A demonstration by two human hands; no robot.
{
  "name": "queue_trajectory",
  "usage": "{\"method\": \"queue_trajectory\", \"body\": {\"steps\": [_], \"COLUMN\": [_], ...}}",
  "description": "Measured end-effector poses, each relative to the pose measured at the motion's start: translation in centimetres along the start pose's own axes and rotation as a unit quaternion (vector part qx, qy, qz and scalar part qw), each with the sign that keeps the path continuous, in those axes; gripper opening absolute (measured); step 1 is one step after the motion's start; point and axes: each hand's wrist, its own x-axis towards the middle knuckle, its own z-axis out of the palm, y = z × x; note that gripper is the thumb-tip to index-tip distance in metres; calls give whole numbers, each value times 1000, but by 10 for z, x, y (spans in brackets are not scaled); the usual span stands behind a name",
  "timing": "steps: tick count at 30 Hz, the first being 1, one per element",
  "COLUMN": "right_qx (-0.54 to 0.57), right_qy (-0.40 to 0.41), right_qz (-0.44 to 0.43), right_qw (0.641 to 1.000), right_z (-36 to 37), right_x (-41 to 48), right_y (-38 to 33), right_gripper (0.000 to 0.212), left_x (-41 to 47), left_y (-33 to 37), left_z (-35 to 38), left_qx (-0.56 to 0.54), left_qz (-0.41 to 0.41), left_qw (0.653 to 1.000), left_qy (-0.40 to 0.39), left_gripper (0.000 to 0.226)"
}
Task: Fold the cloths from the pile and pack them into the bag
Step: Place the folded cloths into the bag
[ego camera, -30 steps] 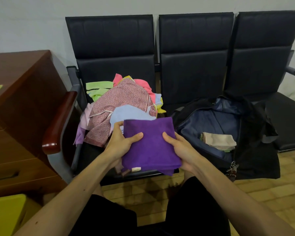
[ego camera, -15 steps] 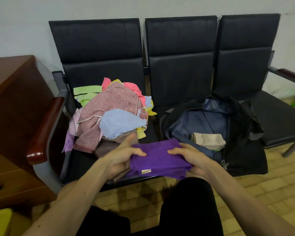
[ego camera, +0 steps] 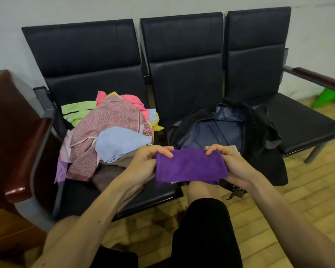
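Between my two hands, above the front edge of the seats and just in front of the bag, hangs the purple cloth (ego camera: 190,165), folded into a flat band; half a second ago it sat lower and nearer the pile, and a second ago it was a broader square that I had yet to double over; my left hand (ego camera: 145,161) pinches its left end, thumb on top and fingers curled beneath, while my right hand (ego camera: 230,161) grips the right end with the fingers bent over the upper edge; the cloth has shifted rightward since then, so it now covers most of the beige folded cloth (ego camera: 232,147) that showed plainly in the bag before, only a pale sliver peeking past my right knuckles; the bag (ego camera: 207,132) lies open on the middle seat, dark outside with a blue lining, and I can make out nothing else inside it; on the left seat the pile (ego camera: 108,130) holds a pink patterned cloth, a light blue one, green, coral and lilac pieces, touching nothing I hold; a brown cloth (ego camera: 114,171) spreads under my left wrist.
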Motion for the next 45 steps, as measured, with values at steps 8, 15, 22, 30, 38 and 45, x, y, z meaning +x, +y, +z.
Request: {"method": "queue_trajectory", "body": {"steps": [8,15,22,30,38,45], "right_qx": [24,-33,-77,-278,-594,-682], "right_qy": [45,135,187,196,26,92], "right_qz": [26,71,134,122,340,369], "right_qw": [998,988,970,932,729,624], "right_z": [-69,-146,-219,-281,-307,-346], "right_x": [2,29,86,176,184,143], "right_y": [10,8,-3,-6,8,3], "right_gripper": [20,11,20,13,77,83], "left_x": [54,124,217,297,304,307], "left_y": [-43,-85,-121,-162,-221,-227], "left_z": [39,106,154,206,186,182], "left_qx": [-138,-4,233,83,141,221], "left_qz": [-253,-290,-285,-300,-304,-250], "left_qw": [950,949,896,928,923,930], "left_qy": [-123,-127,-247,-205,-188,-153], "left_gripper": [23,60,71,56,33,34]}}
